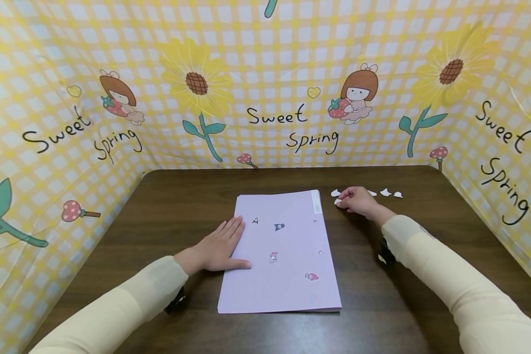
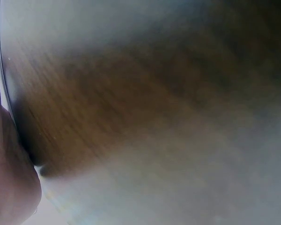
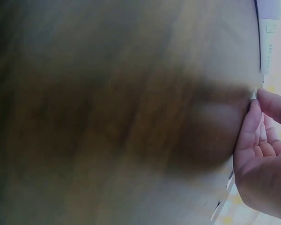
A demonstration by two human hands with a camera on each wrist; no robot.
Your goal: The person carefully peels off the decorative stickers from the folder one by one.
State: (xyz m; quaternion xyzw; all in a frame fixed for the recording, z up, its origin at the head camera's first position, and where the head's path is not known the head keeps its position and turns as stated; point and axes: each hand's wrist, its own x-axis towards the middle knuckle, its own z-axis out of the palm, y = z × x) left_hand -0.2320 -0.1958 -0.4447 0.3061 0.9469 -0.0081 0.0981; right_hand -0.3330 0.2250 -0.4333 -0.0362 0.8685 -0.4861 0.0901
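A light purple folder (image 1: 287, 290) lies on the table with several small cartoon stickers on its cover, among them a pink one (image 1: 311, 277) at the lower right. My left hand (image 1: 221, 248) rests on the folder's left edge, fingers straight and thumb spread. Beyond the folder's upper right corner, my right hand (image 1: 358, 202) pinches a small white cut-out piece (image 1: 338, 202), likely a sticker, between thumb and forefinger. In the right wrist view this piece (image 3: 254, 94) shows at the fingertips. The left wrist view holds only part of the left hand (image 2: 14, 178).
Several more white cut-out pieces (image 1: 385, 192) lie in a row near the table's far right side, partly hidden by the right hand. The dark wooden table (image 1: 168, 206) is enclosed by a yellow checked cloth (image 1: 265, 64) at the back and sides.
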